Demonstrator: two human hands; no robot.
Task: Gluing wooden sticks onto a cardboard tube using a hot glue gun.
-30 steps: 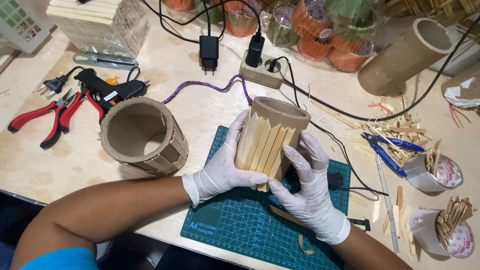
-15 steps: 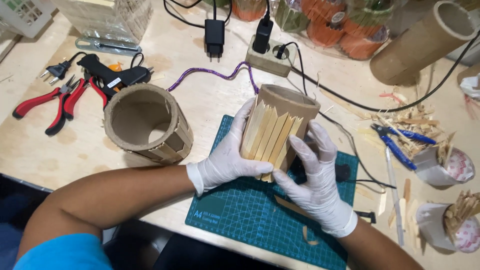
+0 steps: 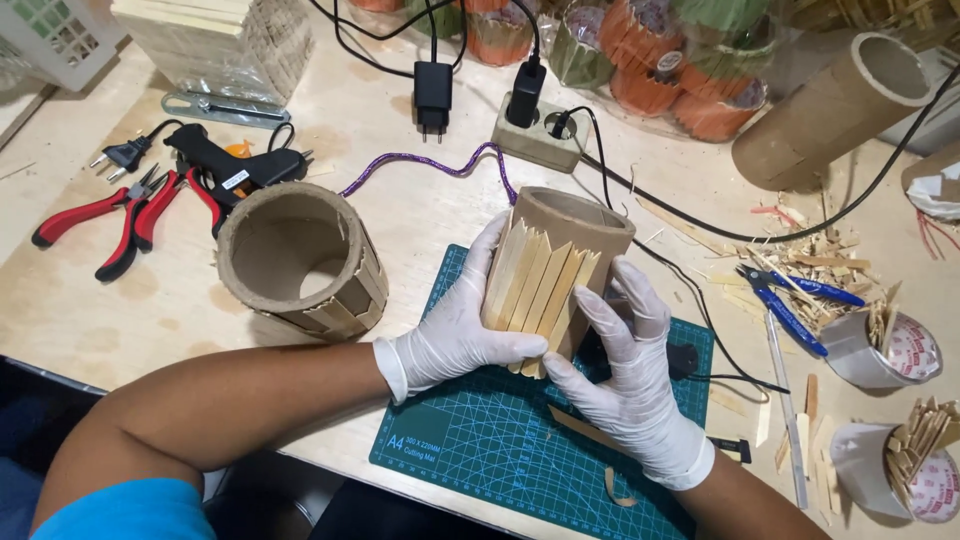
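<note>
Both hands wear white gloves and hold a cardboard tube (image 3: pixel 575 215) that is partly clad with pale wooden sticks (image 3: pixel 535 290). The tube stands tilted on a green cutting mat (image 3: pixel 480 450). My left hand (image 3: pixel 455 330) wraps the tube's left side, with its fingers pressing the lower ends of the sticks. My right hand (image 3: pixel 625 380) clasps the right side, index finger lying against the rightmost stick. A second cardboard tube (image 3: pixel 300 260), with sticks along its lower right, stands to the left on the table.
Red-handled pliers (image 3: pixel 110 215) and a black glue gun (image 3: pixel 235 170) lie at the left. A power strip (image 3: pixel 530 135) with plugs sits behind. Blue cutters (image 3: pixel 790 300), wood scraps and two cups of sticks (image 3: pixel 900 345) are at the right; a long tube (image 3: pixel 840 105) lies far right.
The view has shifted slightly. Both hands have stayed on the stick-clad tube, with only small adjustments of the fingers.
</note>
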